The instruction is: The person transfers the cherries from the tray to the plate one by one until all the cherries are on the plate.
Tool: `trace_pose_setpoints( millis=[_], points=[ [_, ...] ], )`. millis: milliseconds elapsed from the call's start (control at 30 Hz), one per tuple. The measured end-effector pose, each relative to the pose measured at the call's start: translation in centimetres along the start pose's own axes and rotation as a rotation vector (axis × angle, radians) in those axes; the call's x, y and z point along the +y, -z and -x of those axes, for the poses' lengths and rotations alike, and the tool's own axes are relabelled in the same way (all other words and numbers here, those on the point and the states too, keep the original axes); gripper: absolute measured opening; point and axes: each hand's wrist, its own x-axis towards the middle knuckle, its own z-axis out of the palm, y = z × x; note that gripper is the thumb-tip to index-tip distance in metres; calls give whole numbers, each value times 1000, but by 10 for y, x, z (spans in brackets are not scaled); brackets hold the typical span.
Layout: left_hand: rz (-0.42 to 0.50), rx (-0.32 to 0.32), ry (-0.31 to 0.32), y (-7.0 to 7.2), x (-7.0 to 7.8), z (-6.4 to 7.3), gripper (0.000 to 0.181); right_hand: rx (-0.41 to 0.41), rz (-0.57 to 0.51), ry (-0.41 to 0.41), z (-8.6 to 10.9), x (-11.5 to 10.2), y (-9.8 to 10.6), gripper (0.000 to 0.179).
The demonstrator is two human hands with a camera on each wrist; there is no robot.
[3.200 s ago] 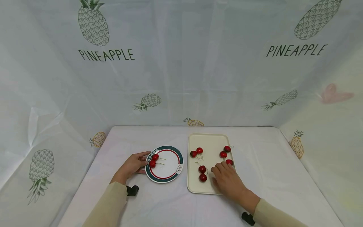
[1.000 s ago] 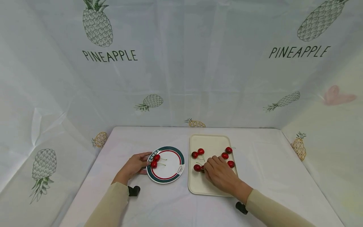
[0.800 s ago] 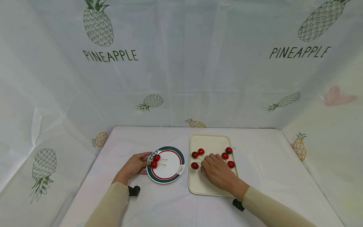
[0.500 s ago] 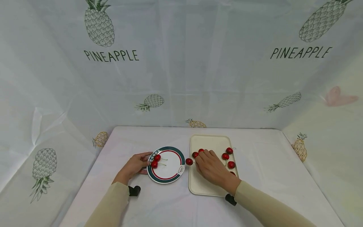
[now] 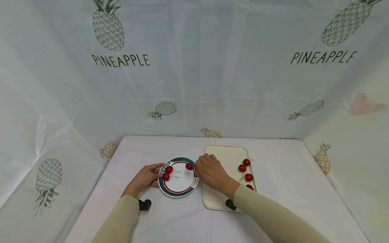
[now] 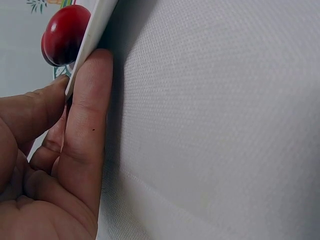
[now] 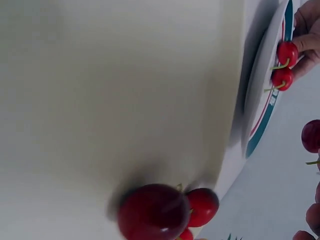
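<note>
My left hand (image 5: 144, 179) grips the left rim of a white plate (image 5: 179, 185) with a green band, thumb on top and a finger underneath, as the left wrist view shows. Two red cherries (image 5: 166, 176) with stems lie by that rim, near the thumb. My right hand (image 5: 214, 173) is at the plate's right edge and pinches a cherry by its stem. That cherry (image 5: 189, 166) hangs over the plate; in the right wrist view the dark red cherry (image 7: 311, 136) is beside my fingertips (image 7: 314, 217), above the plate's surface.
A cream tray (image 5: 226, 153) stands right of the plate, partly under my right forearm. Several cherries (image 5: 242, 168) lie along its right side. Others (image 7: 155, 212) show in the right wrist view, mostly hidden by my hand in the head view. White cloth (image 5: 170, 222) covers the table.
My right hand has lifted a cherry from the tray by its stem and carried it left over the plate. The left hand has kept its grip on the rim.
</note>
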Motion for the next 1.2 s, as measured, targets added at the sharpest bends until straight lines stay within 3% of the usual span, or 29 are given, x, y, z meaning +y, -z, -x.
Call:
trace_pose_setpoints(
  millis=[300, 567, 1200],
  points=[
    [-25, 12, 20, -2, 3, 3, 53, -103, 4, -41, -34, -18, -9, 22],
    [-6, 7, 11, -2, 0, 1, 53, -133, 3, -64, -54, -30, -24, 25],
    [-25, 14, 10, 0, 3, 3, 53, -200, 1, -79, -72, -44, -46, 23]
  ],
)
